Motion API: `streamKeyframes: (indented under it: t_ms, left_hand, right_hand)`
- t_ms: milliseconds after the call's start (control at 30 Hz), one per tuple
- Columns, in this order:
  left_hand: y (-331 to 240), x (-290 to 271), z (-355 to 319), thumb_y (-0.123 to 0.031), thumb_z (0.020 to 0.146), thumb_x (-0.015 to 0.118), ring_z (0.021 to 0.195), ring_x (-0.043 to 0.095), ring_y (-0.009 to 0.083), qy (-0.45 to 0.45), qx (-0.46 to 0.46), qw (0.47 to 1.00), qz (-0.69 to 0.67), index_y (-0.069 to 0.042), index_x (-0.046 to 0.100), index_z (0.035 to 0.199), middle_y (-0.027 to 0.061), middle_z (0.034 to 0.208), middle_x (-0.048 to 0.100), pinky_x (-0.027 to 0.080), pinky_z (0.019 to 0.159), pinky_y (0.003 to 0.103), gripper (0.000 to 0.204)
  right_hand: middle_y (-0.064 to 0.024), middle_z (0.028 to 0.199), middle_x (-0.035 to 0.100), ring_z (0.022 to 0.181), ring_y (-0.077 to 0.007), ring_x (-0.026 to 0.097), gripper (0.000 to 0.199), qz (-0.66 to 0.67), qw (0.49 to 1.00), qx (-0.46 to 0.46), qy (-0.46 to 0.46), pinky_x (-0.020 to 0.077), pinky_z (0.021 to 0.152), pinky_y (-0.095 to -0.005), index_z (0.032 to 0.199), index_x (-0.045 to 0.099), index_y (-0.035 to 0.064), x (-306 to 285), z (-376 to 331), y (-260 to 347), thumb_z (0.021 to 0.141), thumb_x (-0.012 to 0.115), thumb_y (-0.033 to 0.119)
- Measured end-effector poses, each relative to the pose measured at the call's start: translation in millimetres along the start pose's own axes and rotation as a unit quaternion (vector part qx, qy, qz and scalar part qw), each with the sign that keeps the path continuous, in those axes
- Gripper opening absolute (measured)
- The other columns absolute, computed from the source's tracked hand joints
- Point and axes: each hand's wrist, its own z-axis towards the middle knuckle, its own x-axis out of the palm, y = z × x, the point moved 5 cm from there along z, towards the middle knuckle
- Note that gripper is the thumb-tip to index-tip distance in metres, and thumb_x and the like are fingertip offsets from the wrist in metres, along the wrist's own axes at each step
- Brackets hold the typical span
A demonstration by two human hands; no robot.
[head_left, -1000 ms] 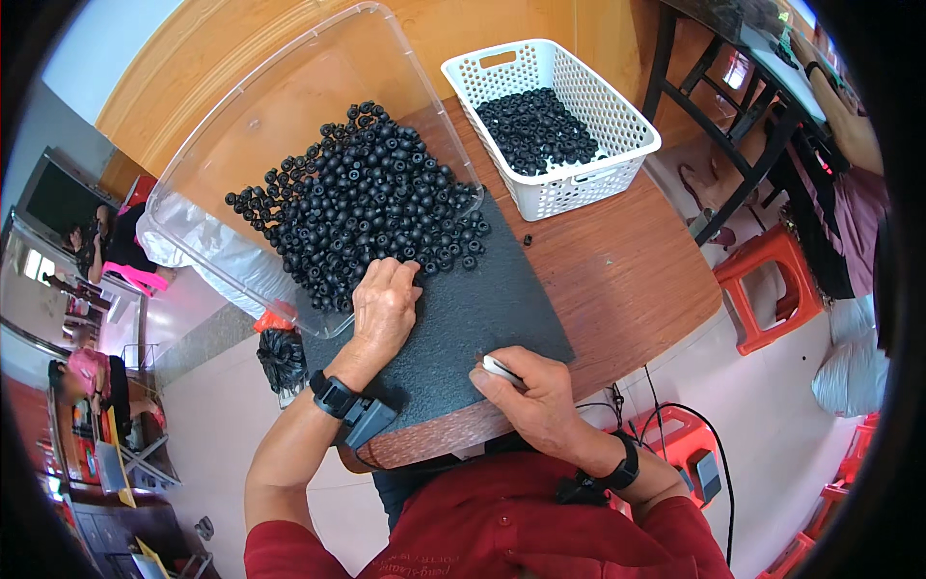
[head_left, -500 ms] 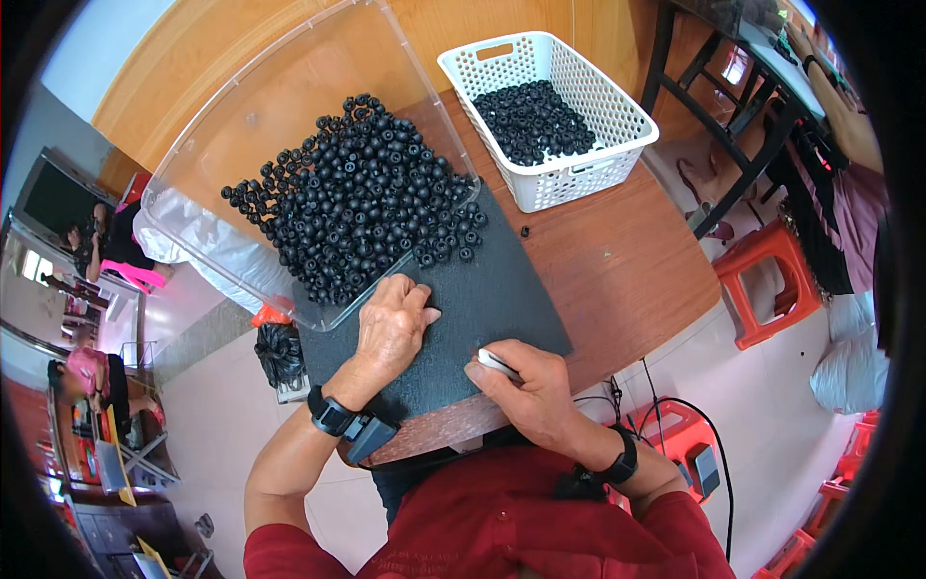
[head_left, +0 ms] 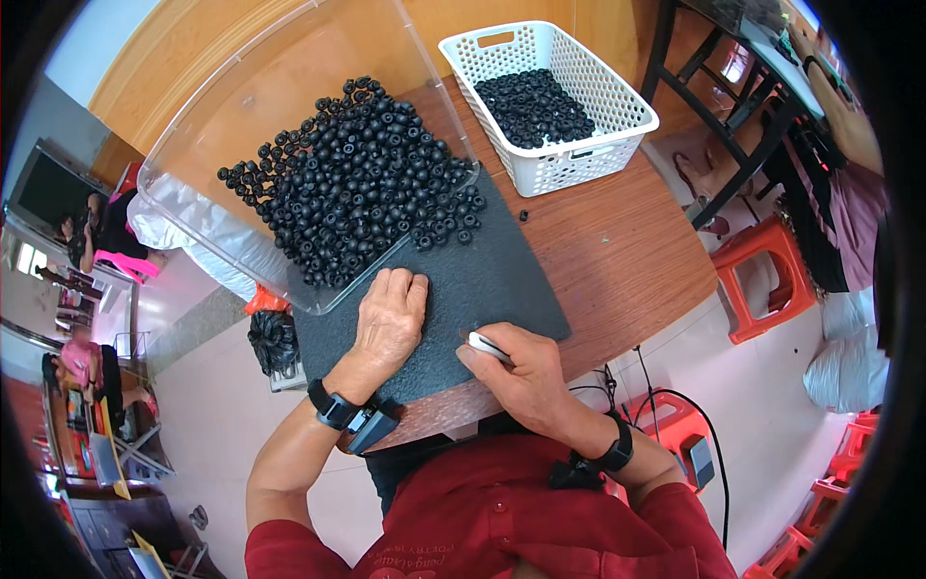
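My left hand [head_left: 389, 317] rests on a dark grey mat [head_left: 511, 280], back of the hand up, fingers bent and pressed together. Its thumb and whatever may lie under the fingertips are hidden. To its right, my right hand [head_left: 529, 378] is closed around a small tool with a white handle [head_left: 489, 347]; its working tip is too small to make out. Just beyond my left hand, a clear plastic tub [head_left: 217, 253] leans over the mat. Many round black pieces with holes [head_left: 357, 183] fill its lower part and spill onto the mat.
A white perforated basket [head_left: 579, 174] with similar black pieces [head_left: 535, 106] stands far right on the wooden table [head_left: 637, 261]. One loose black piece [head_left: 524, 215] lies near it. Red stools [head_left: 767, 280] and cables [head_left: 709, 425] are at the right. Another person's arm [head_left: 854, 125] shows far right.
The whole view has shifted slightly. My left thumb has gone out of sight, and that hand has turned with its fingers pointing away from me. More of the white handle shows in my right hand.
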Motion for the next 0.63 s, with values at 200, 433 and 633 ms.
streamKeyframes:
  t_ms: [200,433,633]
  left_hand:
    - [9,-9,-3,0.001,0.079,0.063,0.07,0.054,0.0209,0.015,-0.112,0.978,-0.173,0.001,0.065,0.094,0.0095,0.079,0.053,0.045,0.06,0.031,0.016]
    - [-15,-31,-20,-0.019,0.094,0.06,0.066,0.049,0.0046,0.075,-0.31,0.752,-0.577,0.0,0.068,0.102,-0.0021,0.076,0.055,0.04,0.059,0.018,0.023]
    - [-22,-28,-32,-0.018,0.092,0.062,0.068,0.056,0.0077,0.032,-0.344,0.645,-0.681,0.0,0.062,0.113,0.0034,0.081,0.064,0.046,0.062,0.019,0.028]
  right_hand:
    - [-0.0091,0.072,0.059,0.062,-0.0127,0.054,0.015,-0.013,1.0,0.005,-0.004,0.0432,0.056,-0.028,0.089,0.062,-0.0032,2,1,-2,0.085,0.067,0.01]
    - [-0.0126,0.069,0.059,0.055,-0.0231,0.057,0.011,0.0,0.998,-0.036,-0.054,0.0437,0.051,-0.0327,0.085,0.061,-0.0001,4,11,0,0.083,0.068,0.008]
    - [-0.0099,0.077,0.062,0.067,-0.0139,0.058,0.012,0.01,0.999,-0.022,-0.035,0.0455,0.059,-0.0282,0.091,0.063,-0.0016,10,7,3,0.086,0.067,0.009]
